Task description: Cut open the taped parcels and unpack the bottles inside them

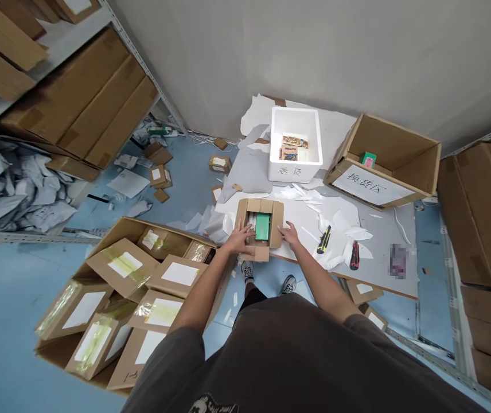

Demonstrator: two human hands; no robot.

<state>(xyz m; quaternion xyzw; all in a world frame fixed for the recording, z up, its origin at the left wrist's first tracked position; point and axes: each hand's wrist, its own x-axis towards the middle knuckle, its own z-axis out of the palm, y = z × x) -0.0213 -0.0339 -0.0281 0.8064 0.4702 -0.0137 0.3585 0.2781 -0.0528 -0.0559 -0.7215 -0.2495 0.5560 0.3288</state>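
A small cardboard box point(277, 225) with its flaps folded open sits at the near edge of the table. Inside it lies a green box point(262, 226), with something pale beside it on the left. My left hand point(240, 238) is at the small box's left side, fingers spread over the rim and reaching toward the contents. On the other side, my right hand point(289, 234) touches the right flap, its thumb and fingers holding the flap's edge.
On the table point(374, 229) are a white foam box point(296, 172), a labelled carton point(417, 149), a yellow-black cutter point(324, 240), a red-black cutter point(354, 255) and paper scraps. A large carton point(69, 367) of packed boxes stands left; shelves flank both sides.
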